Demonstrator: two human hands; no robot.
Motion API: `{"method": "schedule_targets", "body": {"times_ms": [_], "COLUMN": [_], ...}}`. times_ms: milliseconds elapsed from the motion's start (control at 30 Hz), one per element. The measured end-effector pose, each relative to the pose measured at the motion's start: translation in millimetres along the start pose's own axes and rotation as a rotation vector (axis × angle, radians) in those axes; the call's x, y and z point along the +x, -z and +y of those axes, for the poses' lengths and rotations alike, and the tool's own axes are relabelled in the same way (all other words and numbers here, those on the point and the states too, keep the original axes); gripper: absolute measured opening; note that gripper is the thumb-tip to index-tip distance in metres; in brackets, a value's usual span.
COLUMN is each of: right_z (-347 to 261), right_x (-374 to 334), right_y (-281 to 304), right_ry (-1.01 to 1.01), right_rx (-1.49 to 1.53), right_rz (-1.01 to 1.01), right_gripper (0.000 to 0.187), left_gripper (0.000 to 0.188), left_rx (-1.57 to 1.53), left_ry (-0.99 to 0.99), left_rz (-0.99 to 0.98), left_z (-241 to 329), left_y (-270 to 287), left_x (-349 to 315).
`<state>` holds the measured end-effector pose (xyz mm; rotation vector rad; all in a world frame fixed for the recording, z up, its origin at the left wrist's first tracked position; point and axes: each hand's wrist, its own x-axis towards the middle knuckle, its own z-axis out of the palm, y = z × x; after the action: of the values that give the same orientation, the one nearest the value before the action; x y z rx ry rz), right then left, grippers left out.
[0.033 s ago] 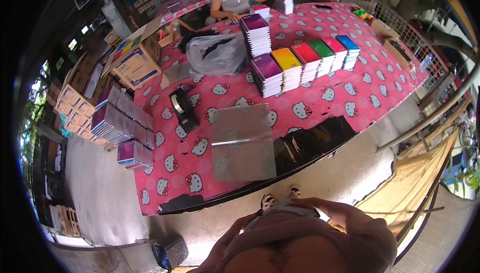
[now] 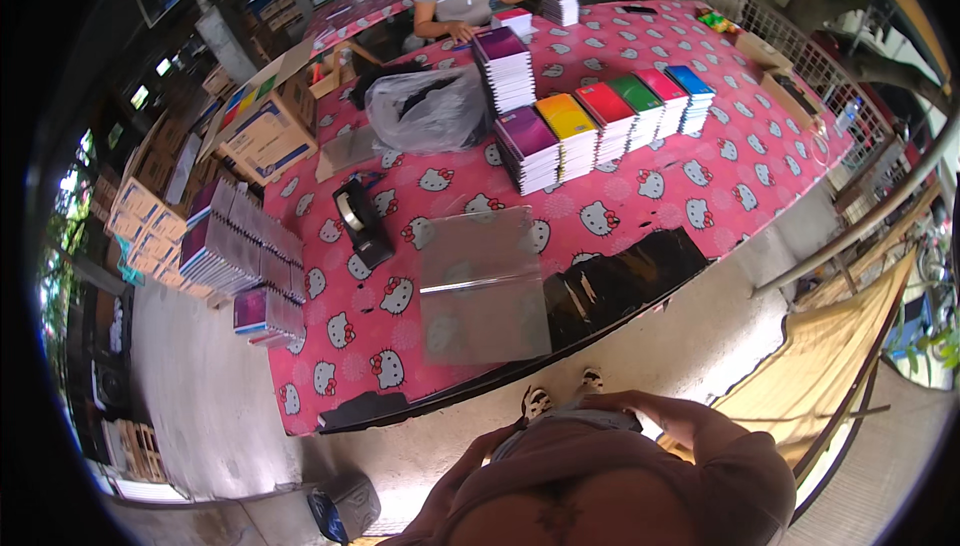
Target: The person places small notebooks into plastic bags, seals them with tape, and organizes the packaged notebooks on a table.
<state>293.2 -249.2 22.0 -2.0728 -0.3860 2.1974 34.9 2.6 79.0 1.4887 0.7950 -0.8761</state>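
On the near edge of the pink cartoon-cat tablecloth (image 2: 690,186) lies a clear plastic sleeve (image 2: 482,284), flat, just in front of the person and closer to the hands than anything else. It looks very light and limp, and surely slippery, so I judge it will sag and slide if it is lifted by the middle; a pinch at one corner or along the folded band across it would be safer. To its left stands a black tape dispenser (image 2: 360,222), and behind it a row of notebook stacks (image 2: 600,131) with purple, yellow, red, green and blue covers. These stacks seem stiff and rather heavy, better taken from both sides.

Both arms are drawn in against the body. The right hand (image 2: 612,403) rests near the waist, fingers loosely bent and holding nothing I can make out. The left hand (image 2: 492,446) is mostly hidden behind the sleeve and chest, so I cannot tell if it is spread or closed. A grey plastic bag (image 2: 428,111) hides its contents, and the black sheets (image 2: 625,281) at the table edge are hard to identify.
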Motion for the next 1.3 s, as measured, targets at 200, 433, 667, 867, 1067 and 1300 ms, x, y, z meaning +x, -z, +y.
{"method": "schedule_targets", "body": {"times_ms": [200,433,667,867,1067,1300], "right_z": [34.4,41.1,-5.4,-4.9,72.0,111.0], "right_x": [-51.2,-213.0,-309.4,-291.1,-332.6,-215.1], "right_y": [43.2,253.7,522.0,628.7,580.6,512.4], "right_ry": [-0.014,0.674,0.634,0.569,1.073,1.438], "right_rx": [0.206,-0.106,-0.319,-0.748,-0.258,-0.106], "right_rz": [-0.024,0.131,1.895,1.864,1.892,1.114], "right_gripper": [0.085,0.039,0.075,0.047,0.034,0.025], "left_gripper": [0.052,0.043,0.054,0.051,0.036,0.040], "left_rx": [0.063,0.051,0.700,1.068,0.642,0.647], "left_ry": [0.027,-0.116,-1.534,-1.315,-1.383,-1.527], "left_rz": [-0.070,-0.404,0.886,1.329,1.277,1.203], "left_z": [12.5,175.8,618.0,791.1,762.1,638.5], "left_y": [4.7,34.4,-29.1,-14.5,-26.6,-81.7], "left_x": [11.6,-11.8,47.4,196.8,127.4,69.2]}}
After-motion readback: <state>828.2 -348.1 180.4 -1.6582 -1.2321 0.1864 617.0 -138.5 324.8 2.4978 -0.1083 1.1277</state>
